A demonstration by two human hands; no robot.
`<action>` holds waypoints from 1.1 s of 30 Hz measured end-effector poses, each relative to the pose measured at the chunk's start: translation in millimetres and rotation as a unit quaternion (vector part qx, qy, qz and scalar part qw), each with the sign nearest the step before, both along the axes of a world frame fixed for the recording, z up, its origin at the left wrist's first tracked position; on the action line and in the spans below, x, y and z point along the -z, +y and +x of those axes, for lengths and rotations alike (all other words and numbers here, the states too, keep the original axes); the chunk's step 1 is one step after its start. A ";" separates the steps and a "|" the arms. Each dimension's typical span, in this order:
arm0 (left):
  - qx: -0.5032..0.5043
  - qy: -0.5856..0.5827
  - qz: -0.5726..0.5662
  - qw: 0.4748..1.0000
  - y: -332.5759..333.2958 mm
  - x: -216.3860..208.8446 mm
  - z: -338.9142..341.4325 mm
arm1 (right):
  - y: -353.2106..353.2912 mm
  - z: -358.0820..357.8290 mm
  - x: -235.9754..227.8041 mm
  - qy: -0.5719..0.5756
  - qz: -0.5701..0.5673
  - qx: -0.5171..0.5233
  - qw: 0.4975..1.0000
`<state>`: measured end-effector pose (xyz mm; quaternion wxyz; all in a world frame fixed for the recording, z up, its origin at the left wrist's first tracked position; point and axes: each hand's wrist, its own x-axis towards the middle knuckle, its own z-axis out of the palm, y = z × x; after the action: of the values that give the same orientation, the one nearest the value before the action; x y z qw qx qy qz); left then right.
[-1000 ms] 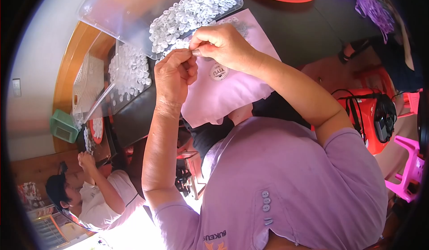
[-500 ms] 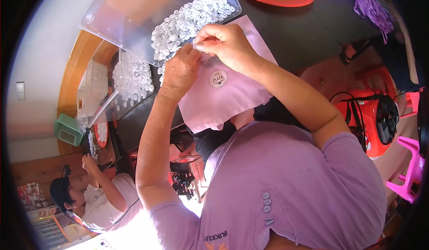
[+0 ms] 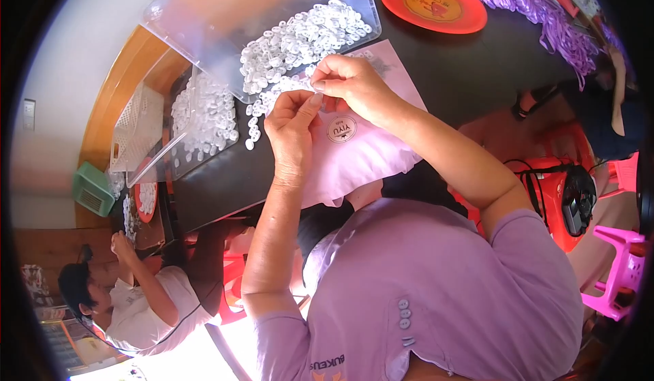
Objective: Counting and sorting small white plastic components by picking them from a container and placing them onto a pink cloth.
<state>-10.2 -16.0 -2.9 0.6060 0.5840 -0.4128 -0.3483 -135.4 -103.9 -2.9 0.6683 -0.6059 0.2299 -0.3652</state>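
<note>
My left hand (image 3: 293,125) is closed, its thumb and fingertips pinched together in front of me. Almost touching it, my right hand (image 3: 355,86) is pinched shut too. What sits between the fingertips is too small and covered to make out. Under both hands a pink cloth (image 3: 381,148) with a round pale printed patch spreads over the table edge. Just beyond the hands, small white oval pieces (image 3: 296,43) with holes lie heaped in and in front of a clear plastic bin (image 3: 204,23), which is tipped toward me.
An orange-red plate (image 3: 470,13) and purple ribbons (image 3: 531,20) lie on the dark table (image 3: 463,67). Left are a second white heap (image 3: 208,118), a white basket (image 3: 133,125) and a green basket (image 3: 94,189). A co-worker (image 3: 153,306) sits lower left; a pink stool (image 3: 623,272) stands right.
My hands have come down a little toward me, and the left one has turned so its thumb shows. The pink cloth's near part has shifted right. The whole view has also shifted slightly.
</note>
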 end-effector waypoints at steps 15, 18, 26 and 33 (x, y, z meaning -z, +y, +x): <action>-0.057 -0.013 -0.107 0.992 6.2 -0.1 -11.1 | -2.0 1.9 -1.4 -0.048 0.039 -0.076 0.995; -0.045 0.059 -0.123 0.990 4.5 4.3 -5.6 | 2.2 0.8 -5.9 -0.043 0.010 -0.064 0.997; -0.042 0.127 -0.119 0.984 2.2 3.5 0.2 | 5.7 4.1 -2.3 -0.057 -0.025 -0.023 0.998; -0.026 0.164 -0.112 0.980 5.1 6.4 9.4 | 5.3 10.6 10.8 -0.032 -0.245 0.091 0.965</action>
<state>-0.8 -10.9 -9.3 0.7356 0.4583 -0.3287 -0.3751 -124.8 -98.7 -13.7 0.4707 -0.7156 0.1663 -0.4885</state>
